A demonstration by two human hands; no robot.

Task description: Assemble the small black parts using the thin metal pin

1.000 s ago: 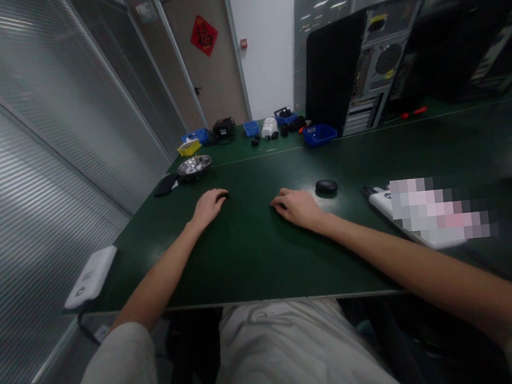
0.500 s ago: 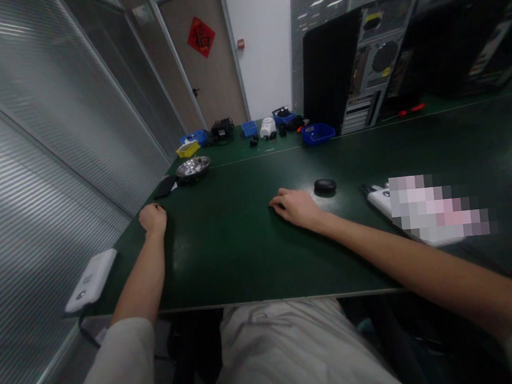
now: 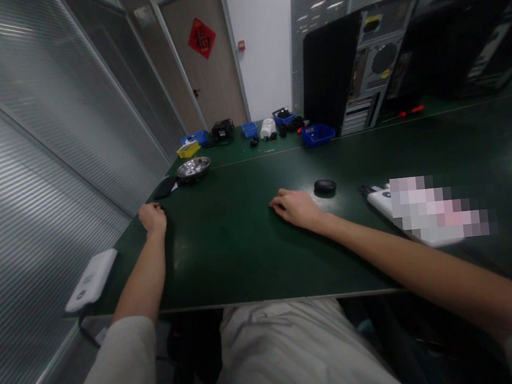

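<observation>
My left hand [image 3: 152, 218] rests near the left edge of the green table [image 3: 225, 249]. Its fingers are curled into a loose fist, and the inside of the fist is hidden. To the right, my right hand [image 3: 294, 206] lies on the tabletop with its fingers loosely bent. A gap shows between thumb and fingers, with nothing visible in it. Just beyond the right wrist sits a small black oval object [image 3: 325, 186], apart from the hand. Ahead of my left hand lie a flat black object [image 3: 165, 187] and a shiny metal bowl [image 3: 193, 168] with small things in it.
A white power bank [image 3: 91, 281] with a cable is at the left corner. Another white device [image 3: 439, 237], partly pixelated, lies right. Behind stand a blue tray [image 3: 317, 135], a yellow tray [image 3: 188, 149], a white object [image 3: 268, 128] and a computer case [image 3: 362, 67]. A red-handled tool [image 3: 411, 111] lies nearby.
</observation>
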